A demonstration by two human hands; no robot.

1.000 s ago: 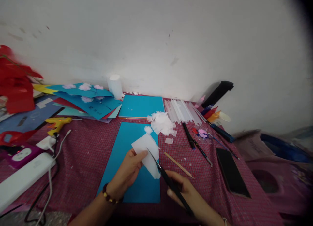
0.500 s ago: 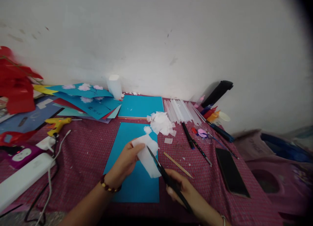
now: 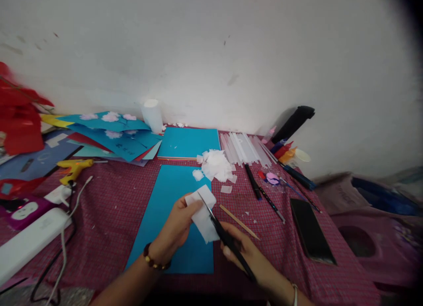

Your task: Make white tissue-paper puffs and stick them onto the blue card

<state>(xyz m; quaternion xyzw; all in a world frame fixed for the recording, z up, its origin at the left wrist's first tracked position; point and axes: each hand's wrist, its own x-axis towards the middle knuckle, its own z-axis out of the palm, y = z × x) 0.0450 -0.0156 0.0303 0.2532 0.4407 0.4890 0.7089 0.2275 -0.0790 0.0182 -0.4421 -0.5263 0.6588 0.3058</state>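
Observation:
Above a blue sheet (image 3: 158,209), my left hand (image 3: 178,220) pinches a folded piece of white tissue paper (image 3: 206,224). Black-handled scissors (image 3: 228,240) are in my right hand (image 3: 243,248), their blades lying across the upper part of the tissue. A small white tissue piece (image 3: 198,175) rests on the top of the blue sheet. Just beyond it is a heap of cut white tissue (image 3: 216,165), with one loose square beside the heap. A wooden stick (image 3: 239,222) lies to the right of the scissors.
Behind is a blue paper stack (image 3: 188,143). Clear strips (image 3: 244,149), a black pen (image 3: 253,182) and a phone (image 3: 312,231) lie right. On the left are decorated blue cards (image 3: 119,143), a yellow glue gun (image 3: 74,169) and a white power strip (image 3: 33,244) with cables.
My left hand has shifted slightly right with the tissue. The scissor blades now lie further across its upper part. The small tissue piece at the sheet's top is now separate from the held tissue.

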